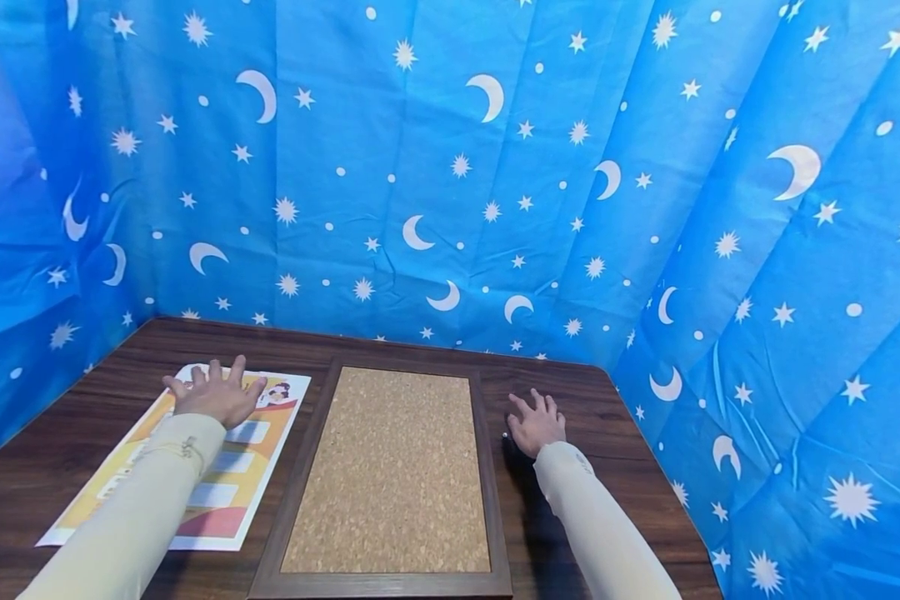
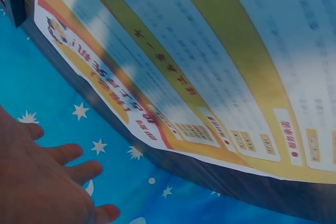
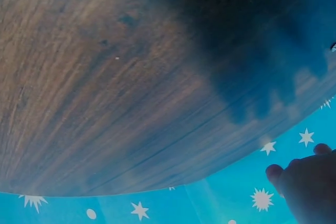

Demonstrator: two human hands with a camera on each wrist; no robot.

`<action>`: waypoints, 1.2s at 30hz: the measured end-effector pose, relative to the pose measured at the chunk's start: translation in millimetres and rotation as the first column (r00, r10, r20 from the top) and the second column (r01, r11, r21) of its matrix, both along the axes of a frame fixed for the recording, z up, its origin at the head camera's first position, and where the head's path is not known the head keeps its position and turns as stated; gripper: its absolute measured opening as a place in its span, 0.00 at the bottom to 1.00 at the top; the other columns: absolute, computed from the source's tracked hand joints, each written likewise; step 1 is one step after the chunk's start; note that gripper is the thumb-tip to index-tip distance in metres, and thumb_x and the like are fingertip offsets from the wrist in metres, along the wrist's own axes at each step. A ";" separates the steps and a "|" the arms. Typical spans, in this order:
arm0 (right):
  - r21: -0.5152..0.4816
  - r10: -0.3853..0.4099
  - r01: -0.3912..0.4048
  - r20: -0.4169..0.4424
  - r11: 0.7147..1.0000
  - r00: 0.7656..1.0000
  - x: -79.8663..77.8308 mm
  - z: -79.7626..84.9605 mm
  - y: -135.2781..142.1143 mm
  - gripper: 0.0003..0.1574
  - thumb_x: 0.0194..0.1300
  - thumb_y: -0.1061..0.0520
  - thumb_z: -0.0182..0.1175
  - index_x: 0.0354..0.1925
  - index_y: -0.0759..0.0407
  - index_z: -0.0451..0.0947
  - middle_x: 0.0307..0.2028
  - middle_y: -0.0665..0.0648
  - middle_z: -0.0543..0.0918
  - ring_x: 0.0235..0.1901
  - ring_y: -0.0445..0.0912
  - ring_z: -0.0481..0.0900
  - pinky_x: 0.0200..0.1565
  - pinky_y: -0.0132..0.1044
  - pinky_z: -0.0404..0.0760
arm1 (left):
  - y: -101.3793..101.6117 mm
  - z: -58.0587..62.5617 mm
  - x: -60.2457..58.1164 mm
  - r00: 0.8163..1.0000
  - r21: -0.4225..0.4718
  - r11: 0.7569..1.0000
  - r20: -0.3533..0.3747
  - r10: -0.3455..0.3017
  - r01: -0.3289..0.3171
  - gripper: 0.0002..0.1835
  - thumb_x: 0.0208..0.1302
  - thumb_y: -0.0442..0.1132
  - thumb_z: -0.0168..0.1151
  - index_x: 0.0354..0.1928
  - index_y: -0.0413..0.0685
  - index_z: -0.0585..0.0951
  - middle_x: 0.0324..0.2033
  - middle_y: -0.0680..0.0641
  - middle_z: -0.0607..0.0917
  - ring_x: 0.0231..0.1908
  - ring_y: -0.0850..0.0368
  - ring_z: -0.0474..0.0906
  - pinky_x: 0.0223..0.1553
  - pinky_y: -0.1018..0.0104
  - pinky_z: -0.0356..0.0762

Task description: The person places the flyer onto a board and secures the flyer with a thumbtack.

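My left hand (image 1: 219, 397) hovers over the far part of a printed paper poster (image 1: 213, 522), fingers spread and holding nothing. In the left wrist view the poster (image 2: 210, 66) shows coloured bands and rows of print, with the hand apart from it. My right hand (image 1: 537, 425) is held over the table to the right of a framed cork board (image 1: 393, 475), its fingers spread. In the right wrist view this hand (image 3: 310, 187) shows only in part, and its shadow falls on the wood. Beside the right hand's thumb side lies a small shiny-ended item (image 1: 506, 436), mostly in shadow.
The dark wooden table (image 1: 596, 417) ends at a far edge against a blue cloth (image 1: 360, 167) printed with moons and stars. This cloth also closes off the left and right sides. The cork board lies between the poster and my right hand.
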State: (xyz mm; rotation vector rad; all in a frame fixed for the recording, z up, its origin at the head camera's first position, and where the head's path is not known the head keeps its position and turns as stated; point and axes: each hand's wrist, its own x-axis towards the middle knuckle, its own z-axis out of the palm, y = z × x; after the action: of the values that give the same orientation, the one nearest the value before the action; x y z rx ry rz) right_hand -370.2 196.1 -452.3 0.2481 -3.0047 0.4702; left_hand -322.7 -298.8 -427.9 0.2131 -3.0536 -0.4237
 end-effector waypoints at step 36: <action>0.017 0.110 -0.110 -0.055 0.994 0.992 2.7 -11.7 2.1 0.05 0.59 0.61 0.66 0.30 0.54 0.78 0.29 0.49 0.73 0.30 0.46 0.72 0.36 0.44 0.75 | -56.8 15.3 48.6 0.959 -0.069 0.966 0.122 0.256 -0.249 0.43 0.59 0.51 0.58 0.59 0.21 0.53 0.46 0.14 0.58 0.48 0.15 0.50 0.52 0.29 0.50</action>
State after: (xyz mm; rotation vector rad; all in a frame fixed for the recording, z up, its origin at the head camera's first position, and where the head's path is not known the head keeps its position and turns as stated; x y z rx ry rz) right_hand -367.5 198.2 -464.0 0.4226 -2.9519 0.4445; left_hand -274.1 -355.6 -412.6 0.6435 -3.0978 -0.3239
